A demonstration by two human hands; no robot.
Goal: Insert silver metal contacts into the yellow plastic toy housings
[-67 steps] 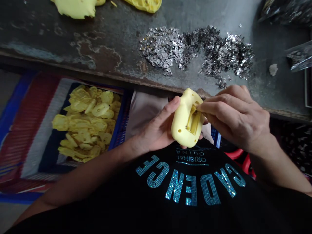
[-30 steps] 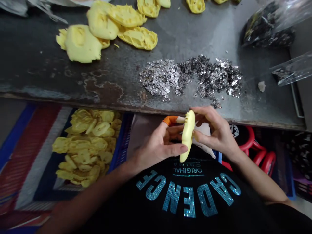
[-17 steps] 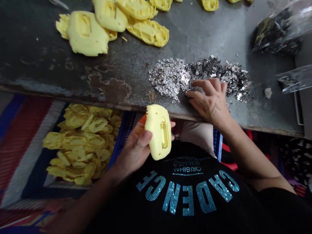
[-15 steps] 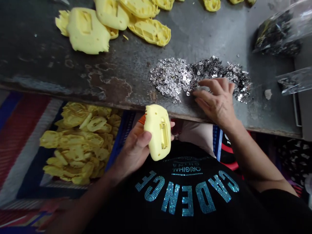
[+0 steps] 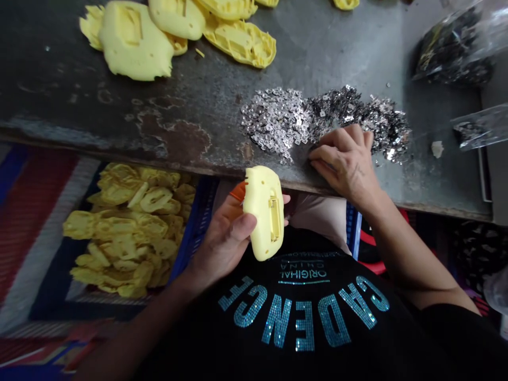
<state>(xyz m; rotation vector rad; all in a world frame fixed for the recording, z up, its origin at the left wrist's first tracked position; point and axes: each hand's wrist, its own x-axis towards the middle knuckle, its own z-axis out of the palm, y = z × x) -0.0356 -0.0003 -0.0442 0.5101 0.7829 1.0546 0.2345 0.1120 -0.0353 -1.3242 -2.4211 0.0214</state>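
My left hand grips a pale yellow plastic shell below the table edge, its slotted recess turned toward me. An orange piece shows behind the shell. My right hand rests on the table with fingers curled and pressed down at the near edge of a heap of small shiny metal pieces. Whether a piece is pinched under the fingertips is hidden.
More yellow shells lie at the table's far left. A blue crate full of yellow shells stands left of my lap. Clear bags of dark parts lie at the right. The dark metal table is worn.
My right hand left the shell and reached up to the metal heap, then curled its fingers there. The left hand turned the shell to show its recess and kept hold.
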